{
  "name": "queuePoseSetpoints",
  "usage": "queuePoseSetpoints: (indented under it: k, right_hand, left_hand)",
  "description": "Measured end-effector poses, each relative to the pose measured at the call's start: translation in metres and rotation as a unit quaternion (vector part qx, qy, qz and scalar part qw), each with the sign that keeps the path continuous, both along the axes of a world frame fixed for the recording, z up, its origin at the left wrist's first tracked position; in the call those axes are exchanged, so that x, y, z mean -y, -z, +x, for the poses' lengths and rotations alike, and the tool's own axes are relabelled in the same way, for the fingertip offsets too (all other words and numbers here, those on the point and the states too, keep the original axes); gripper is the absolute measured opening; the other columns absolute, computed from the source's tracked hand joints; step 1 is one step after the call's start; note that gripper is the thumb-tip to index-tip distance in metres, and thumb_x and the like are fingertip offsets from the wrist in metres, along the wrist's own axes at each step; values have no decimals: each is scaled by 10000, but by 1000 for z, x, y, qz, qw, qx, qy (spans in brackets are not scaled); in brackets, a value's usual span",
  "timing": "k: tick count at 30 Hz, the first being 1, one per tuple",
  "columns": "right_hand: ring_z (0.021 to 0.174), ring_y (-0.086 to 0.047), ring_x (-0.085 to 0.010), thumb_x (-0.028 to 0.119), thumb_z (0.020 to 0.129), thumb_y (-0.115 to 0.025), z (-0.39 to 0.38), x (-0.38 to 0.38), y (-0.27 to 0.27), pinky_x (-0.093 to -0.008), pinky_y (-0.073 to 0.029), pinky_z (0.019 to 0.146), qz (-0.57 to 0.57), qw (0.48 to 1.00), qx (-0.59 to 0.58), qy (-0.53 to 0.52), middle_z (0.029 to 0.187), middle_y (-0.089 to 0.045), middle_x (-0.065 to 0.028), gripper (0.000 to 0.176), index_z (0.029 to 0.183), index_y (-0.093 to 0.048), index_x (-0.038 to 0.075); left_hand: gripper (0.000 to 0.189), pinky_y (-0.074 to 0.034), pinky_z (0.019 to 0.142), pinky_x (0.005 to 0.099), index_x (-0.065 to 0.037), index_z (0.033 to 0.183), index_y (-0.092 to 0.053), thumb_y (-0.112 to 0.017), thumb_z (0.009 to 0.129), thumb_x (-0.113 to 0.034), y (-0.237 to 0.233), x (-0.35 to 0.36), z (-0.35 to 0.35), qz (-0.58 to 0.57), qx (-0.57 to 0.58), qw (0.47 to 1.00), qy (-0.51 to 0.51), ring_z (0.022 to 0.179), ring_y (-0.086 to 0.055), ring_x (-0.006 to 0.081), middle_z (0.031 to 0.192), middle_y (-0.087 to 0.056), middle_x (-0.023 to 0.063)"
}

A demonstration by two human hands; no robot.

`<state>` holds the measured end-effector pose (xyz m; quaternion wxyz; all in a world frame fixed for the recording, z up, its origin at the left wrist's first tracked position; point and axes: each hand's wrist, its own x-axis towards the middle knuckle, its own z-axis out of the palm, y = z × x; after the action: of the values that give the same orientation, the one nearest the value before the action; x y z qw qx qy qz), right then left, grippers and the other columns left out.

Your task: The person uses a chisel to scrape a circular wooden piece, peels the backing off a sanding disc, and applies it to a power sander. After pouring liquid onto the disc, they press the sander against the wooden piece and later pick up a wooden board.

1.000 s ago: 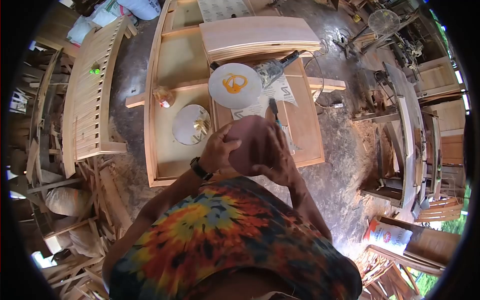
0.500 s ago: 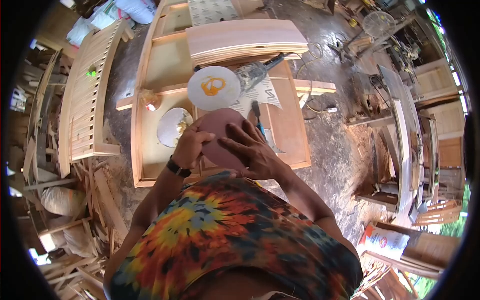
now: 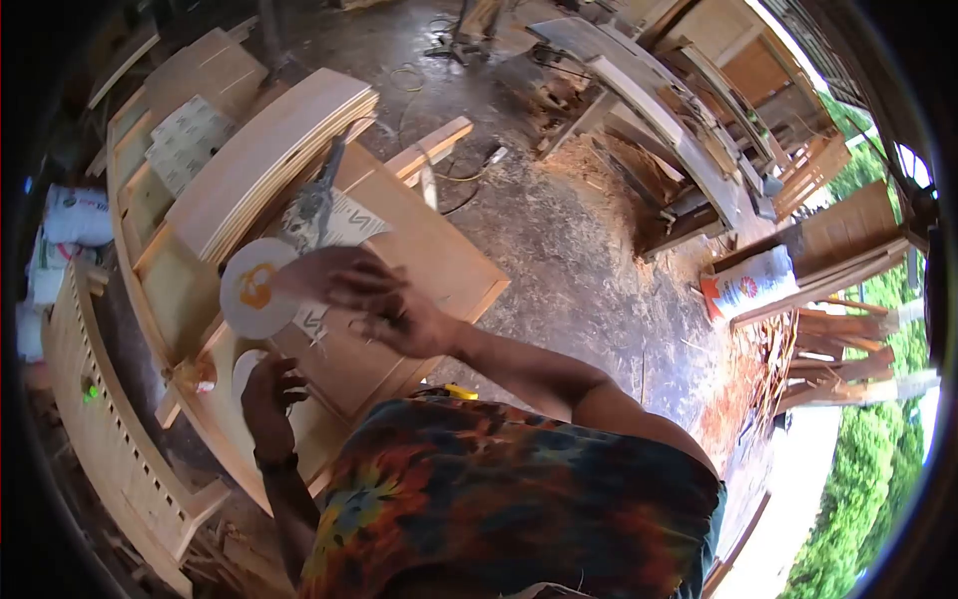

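Note:
A reddish-brown round disc [image 3: 317, 272], blurred by motion, is in my right hand [image 3: 384, 304], which overlaps its right side. Beyond it lies a white round disc [image 3: 254, 288] with an orange mark, beside a grey power tool [image 3: 315, 205]. My left hand [image 3: 269, 394] is apart from the reddish disc, over the near left part of the wooden frame, with its fingers spread and curved and nothing in them. Part of another pale disc [image 3: 246, 367] shows just behind the left fingers.
A stack of curved wooden boards [image 3: 274, 160] lies across the wooden frame [image 3: 439, 299]. A slatted wooden piece [image 3: 110, 439] stands at the left. Benches with planks [image 3: 664, 120] and a white and orange sack [image 3: 748, 285] are at the right. A cable crosses the floor.
The view has turned to the right. My left hand has let go of the reddish disc and moved away from it. The right hand has carried the disc toward the white disc.

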<state>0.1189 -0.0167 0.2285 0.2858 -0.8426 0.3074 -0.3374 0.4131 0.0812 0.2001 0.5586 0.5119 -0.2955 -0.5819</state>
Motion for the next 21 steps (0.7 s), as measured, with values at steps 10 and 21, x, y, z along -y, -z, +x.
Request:
queuePoseSetpoints:
  k: [10,21]
  right_hand:
    - [1322,-501,-395,331,953,-665,66,46,8,-536,-391,1085,-133,985,-94,57,1427,-588,-177,509,1427,-618,152]
    - [1412,-381,-471,499,871,-743,154,48,34,-737,-277,1087,-161,952,-262,12,1535,-437,-218,724,1503,-515,229]
  left_hand:
    - [860,-516,1013,492,14,1510,-386,-827,856,-328,132,31,56,-69,391,909,-130,1191,-628,419,1290,-627,271]
    - [908,-320,1211,479,-62,1552,-348,-811,837,-377,129,128,37,-236,504,831,14,1450,-393,379,1579,-402,204]
